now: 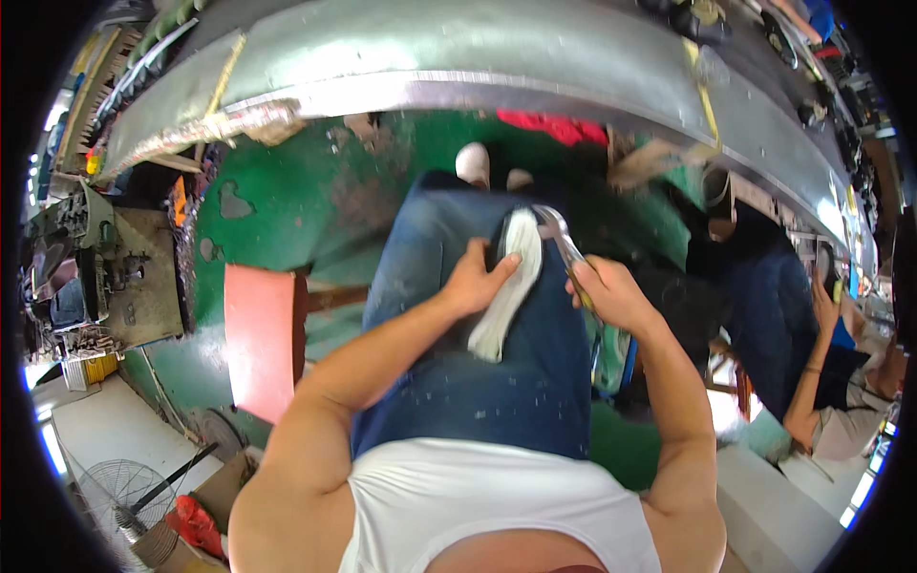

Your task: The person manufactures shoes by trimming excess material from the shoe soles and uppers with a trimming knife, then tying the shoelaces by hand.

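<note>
Across the lap of my blue jeans lies a long white piece shaped like a shoe sole (pixel 510 291), with a dark edge showing around its far end. My left hand (pixel 477 279) grips it from the left side, thumb pressed on its upper face. The other fingers are partly hidden behind it. In my right hand (pixel 609 292) is a hammer (pixel 565 245), held by its handle. The hammer's metal head meets or hovers just over the right edge of the white piece near its far end; I cannot tell whether they touch.
A long grey metal bench (pixel 458 57) curves across the far side. To my left stand a red-pink seat (pixel 263 334), a machine (pixel 124 267) and a wire-caged fan (pixel 124 497). A co-worker's arm (pixel 812 372) shows at the right. The green floor (pixel 277 181) has worn patches.
</note>
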Demonstrator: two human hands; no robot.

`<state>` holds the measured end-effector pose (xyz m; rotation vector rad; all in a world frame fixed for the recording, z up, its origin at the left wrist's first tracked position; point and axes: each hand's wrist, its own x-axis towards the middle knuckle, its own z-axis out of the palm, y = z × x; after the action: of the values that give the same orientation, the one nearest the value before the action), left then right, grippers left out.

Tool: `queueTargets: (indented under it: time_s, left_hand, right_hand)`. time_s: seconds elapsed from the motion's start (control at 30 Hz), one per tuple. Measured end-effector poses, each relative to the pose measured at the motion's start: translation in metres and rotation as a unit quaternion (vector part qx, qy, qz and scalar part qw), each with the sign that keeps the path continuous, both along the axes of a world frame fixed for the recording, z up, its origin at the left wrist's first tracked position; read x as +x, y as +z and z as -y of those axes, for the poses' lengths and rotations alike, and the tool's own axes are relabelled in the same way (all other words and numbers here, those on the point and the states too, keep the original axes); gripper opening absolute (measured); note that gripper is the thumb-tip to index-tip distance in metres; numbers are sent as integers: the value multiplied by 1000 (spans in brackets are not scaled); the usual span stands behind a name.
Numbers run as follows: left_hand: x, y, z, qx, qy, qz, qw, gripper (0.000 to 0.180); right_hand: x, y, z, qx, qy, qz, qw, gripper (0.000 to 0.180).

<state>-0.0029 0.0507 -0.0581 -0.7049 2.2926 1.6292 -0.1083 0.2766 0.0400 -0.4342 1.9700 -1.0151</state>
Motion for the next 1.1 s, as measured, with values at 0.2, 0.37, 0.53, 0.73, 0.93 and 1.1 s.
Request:
queueTargets:
  time_s: [0.2,0.37,0.53,0.73,0.93,1.1]
  left_hand:
    - [-48,67,44,282,-21,39,958,56]
    - [-141,209,120,110,-108,-158,975,45]
    - [-321,279,152,-413,-195,-277,846,50]
    - [-481,203,197,-725,-244,-262,588,52]
    - [-511,196,210,-662,-324,-196,646,43]
    - [-549,211,322,-348,131,-370,851,41]
  right_hand:
    - [-103,71,9,-41,-43,-369,928,33]
    - [-253,77,48,-58,-82,-603,791,39]
    - [-356,82,81,-72,-192,-388,898,38]
    - [-388,126,135,-255,-219,-90,938,25]
    - [-478,133,214,-248,-122,62,959,25]
    - [-547,125,285,-268,-54,218,937,35]
